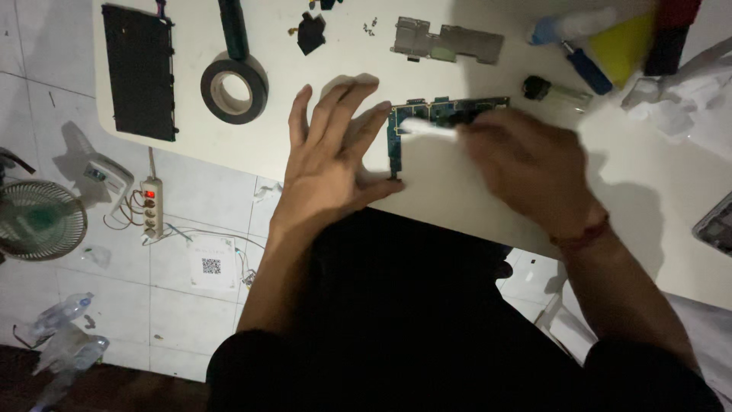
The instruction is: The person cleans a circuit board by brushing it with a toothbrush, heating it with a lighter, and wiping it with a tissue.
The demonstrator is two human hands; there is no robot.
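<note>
Left hand [335, 156] flat on the white bench [457, 191], fingers spread wide and open, gripping nothing; fingertips and thumb pressed against the left edge of the circuit board [442, 114]. Board an L-shaped blue-green piece, long arm running rightward from the left fingertips, short leg dropping down just beside the thumb. Lies between the two hands, close to the near edge of the bench.

Right hand [530, 164] blurred, closed around a white stick-like tool [428, 130], perhaps a brush or swab; cannot tell which. Tool tip resting on the board's upper left part, just beside the left fingertips. Red thread band [583, 235] around the right wrist.

Farther back on the bench: roll of black tape [234, 88] to the upper left of the left hand, well apart from the board. Flat black panel [139, 70] at the far left edge. Metal shield plate [447, 42] directly beyond the board, near but not touching. Small black part [311, 34] and a few tiny screws [370, 28] beside it. Small clear bottle with black cap [555, 91] just right of the board's far end. Blue-handled screwdriver [585, 67], a yellow object [621, 46] and crumpled white tissue [671, 103] at the upper right.

On the tiled floor [198, 206] below left: power strip with a red light [152, 206], small fan [38, 220], empty plastic bottles [65, 336].
</note>
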